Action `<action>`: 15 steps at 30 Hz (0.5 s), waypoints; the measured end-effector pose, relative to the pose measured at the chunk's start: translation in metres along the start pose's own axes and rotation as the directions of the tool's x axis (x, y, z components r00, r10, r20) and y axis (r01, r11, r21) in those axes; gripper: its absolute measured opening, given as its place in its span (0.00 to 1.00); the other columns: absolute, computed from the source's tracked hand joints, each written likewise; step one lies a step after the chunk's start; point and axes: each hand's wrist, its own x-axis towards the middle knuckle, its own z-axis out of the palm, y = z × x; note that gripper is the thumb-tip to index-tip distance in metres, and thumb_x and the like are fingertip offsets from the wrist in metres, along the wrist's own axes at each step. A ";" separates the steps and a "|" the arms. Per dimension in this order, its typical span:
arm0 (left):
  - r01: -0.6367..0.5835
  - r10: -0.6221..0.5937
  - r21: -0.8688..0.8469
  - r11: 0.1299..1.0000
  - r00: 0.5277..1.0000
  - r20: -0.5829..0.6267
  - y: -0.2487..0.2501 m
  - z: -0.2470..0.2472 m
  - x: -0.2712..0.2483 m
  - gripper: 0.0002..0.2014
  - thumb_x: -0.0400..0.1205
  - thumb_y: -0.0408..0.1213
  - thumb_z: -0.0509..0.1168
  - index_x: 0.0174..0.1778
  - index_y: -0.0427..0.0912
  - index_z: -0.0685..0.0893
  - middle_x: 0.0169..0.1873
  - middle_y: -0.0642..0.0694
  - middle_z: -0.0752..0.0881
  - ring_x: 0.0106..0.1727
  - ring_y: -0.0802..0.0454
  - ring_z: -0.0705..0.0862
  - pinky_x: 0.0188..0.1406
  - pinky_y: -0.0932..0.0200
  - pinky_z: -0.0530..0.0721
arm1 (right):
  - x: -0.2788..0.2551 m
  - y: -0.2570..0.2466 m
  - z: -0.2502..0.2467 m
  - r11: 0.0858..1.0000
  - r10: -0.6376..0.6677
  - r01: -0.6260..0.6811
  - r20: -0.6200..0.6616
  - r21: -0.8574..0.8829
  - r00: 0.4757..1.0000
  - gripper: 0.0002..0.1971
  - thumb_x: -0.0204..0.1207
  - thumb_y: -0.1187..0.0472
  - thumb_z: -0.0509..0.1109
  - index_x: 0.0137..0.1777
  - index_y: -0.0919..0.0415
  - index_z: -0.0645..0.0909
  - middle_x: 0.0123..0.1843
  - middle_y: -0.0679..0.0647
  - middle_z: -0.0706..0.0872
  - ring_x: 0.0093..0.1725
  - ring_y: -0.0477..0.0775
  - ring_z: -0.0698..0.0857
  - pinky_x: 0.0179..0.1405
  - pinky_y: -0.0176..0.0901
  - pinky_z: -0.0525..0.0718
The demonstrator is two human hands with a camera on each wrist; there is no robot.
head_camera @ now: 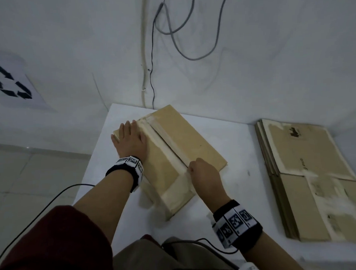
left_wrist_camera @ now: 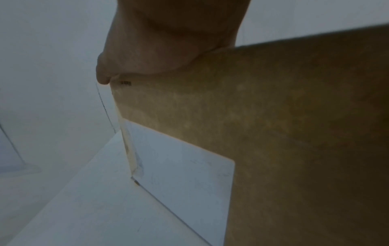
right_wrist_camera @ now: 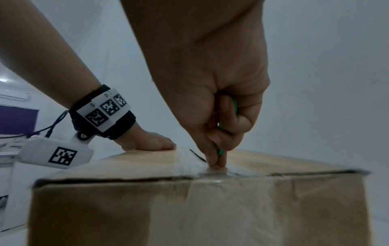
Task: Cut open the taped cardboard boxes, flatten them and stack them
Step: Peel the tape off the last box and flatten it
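Head view, L to R: recycling sign (head_camera: 8, 82) on wall at far left. White worktop (head_camera: 241, 152) w/ taped cardboard box (head_camera: 179, 143) at centre. Left hand (head_camera: 130, 141) lies flat on box top, fingers straight, pressing down. Tape seam (head_camera: 169, 146) runs along the lid, slit partway. Right hand (head_camera: 204, 174) at seam's near end, fingers curled round a small green cutter (right_wrist_camera: 220, 152), tip on tape. Stack of flattened boxes (head_camera: 309, 176) at right, apart from box

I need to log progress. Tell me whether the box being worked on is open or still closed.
Partly cut, flaps still down: a dark slit runs along the taped seam of the box, ending at the right hand.
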 end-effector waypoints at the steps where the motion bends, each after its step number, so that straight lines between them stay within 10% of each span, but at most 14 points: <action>1: 0.002 -0.002 0.008 1.000 1.000 0.000 0.000 0.000 0.000 0.27 0.87 0.47 0.49 0.84 0.45 0.58 0.83 0.45 0.60 0.84 0.47 0.53 0.80 0.34 0.48 | -0.008 0.005 0.001 1.000 0.012 -0.011 0.000 0.009 1.000 0.12 0.84 0.71 0.55 0.53 0.65 0.80 0.50 0.54 0.76 0.43 0.52 0.76 0.38 0.40 0.70; 12: -0.037 0.033 0.120 0.992 0.999 0.037 0.002 -0.006 -0.002 0.26 0.87 0.43 0.48 0.82 0.42 0.60 0.82 0.41 0.61 0.83 0.44 0.55 0.78 0.31 0.45 | -0.059 0.024 0.009 0.983 0.150 -0.129 -0.168 0.129 0.974 0.09 0.84 0.66 0.62 0.48 0.63 0.85 0.46 0.54 0.83 0.43 0.55 0.82 0.38 0.43 0.75; 15: -0.356 0.368 0.195 0.914 0.930 -0.025 0.014 -0.013 -0.013 0.15 0.84 0.40 0.55 0.64 0.41 0.78 0.65 0.37 0.77 0.66 0.37 0.75 0.69 0.36 0.63 | -0.061 0.023 0.011 0.970 0.185 -0.148 -0.194 0.193 0.963 0.09 0.83 0.65 0.63 0.46 0.62 0.84 0.44 0.53 0.82 0.41 0.56 0.82 0.35 0.43 0.73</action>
